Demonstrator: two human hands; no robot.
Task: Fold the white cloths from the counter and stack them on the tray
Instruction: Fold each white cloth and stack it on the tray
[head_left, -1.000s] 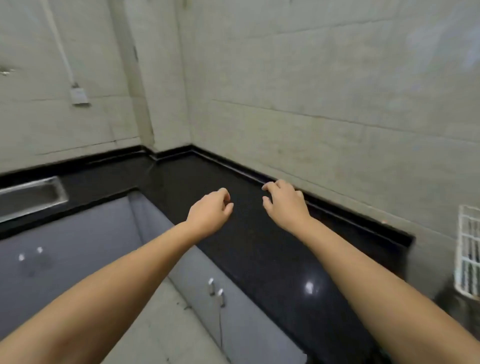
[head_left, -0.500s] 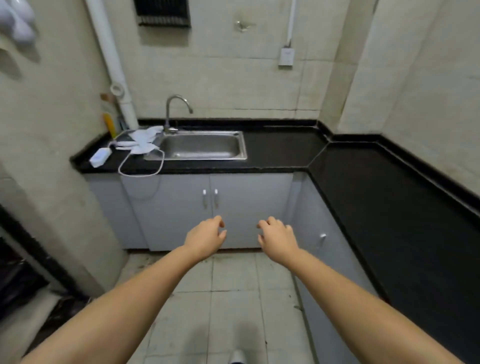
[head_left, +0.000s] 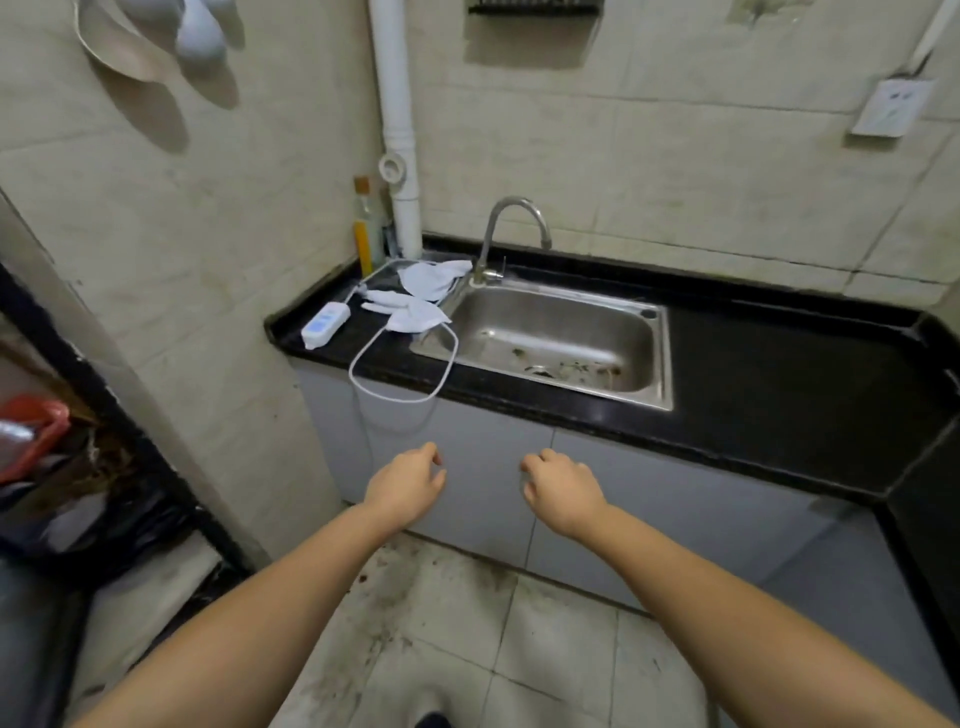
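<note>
Several crumpled white cloths (head_left: 422, 295) lie on the black counter (head_left: 779, 405), at its left end between the wall corner and the sink. My left hand (head_left: 408, 483) and my right hand (head_left: 563, 491) hover side by side in front of the grey cabinet doors, well below and short of the cloths. Both hold nothing, with fingers loosely curled and apart. No tray is in view.
A steel sink (head_left: 550, 340) with a curved faucet (head_left: 511, 228) is set in the counter. A white power strip (head_left: 324, 325) with a looping cable (head_left: 405, 379) lies beside the cloths. A bottle (head_left: 366, 228) and a white pipe (head_left: 397, 130) stand in the corner. Dark clutter fills the left floor.
The view has swung left from the bare corner counter to the sink and come closer to it. Both empty hands stay held out in front.
</note>
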